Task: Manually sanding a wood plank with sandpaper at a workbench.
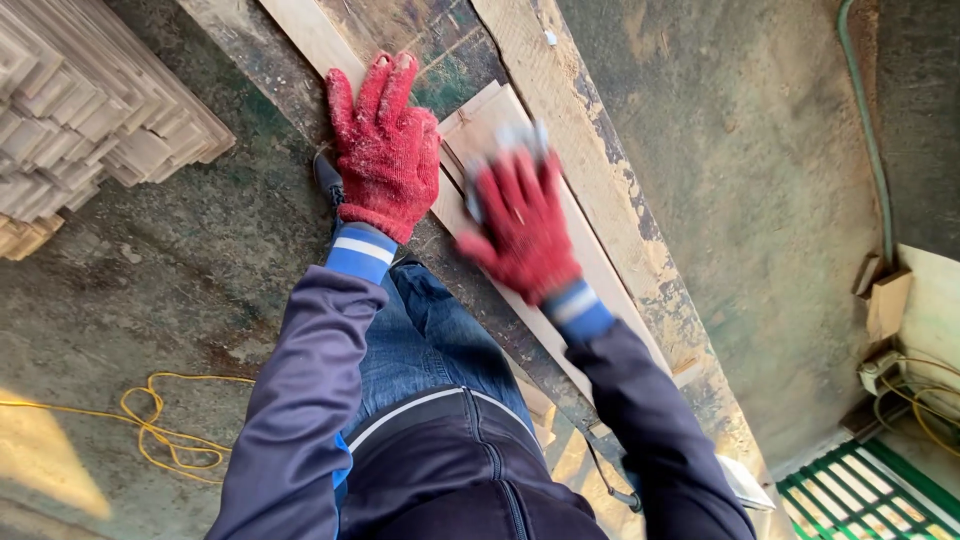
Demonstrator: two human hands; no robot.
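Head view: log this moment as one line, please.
left hand: red glove, flat on wooden plank | right hand: blurred, gripping pale block on thin board | floor: yellow cord, stacked slats

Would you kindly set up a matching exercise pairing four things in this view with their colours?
Things:
1. gloves on both hands
2. cord on the floor
3. grate in the corner
4. hose along the wall

Colours:
A. green and white
B. red
C. green
D. yellow

Pairs: 1-B, 2-D, 3-A, 4-C.

The left hand lies flat on a plank; the right hand is blurred over a pale board. The cord, grate and hose lie apart from them.
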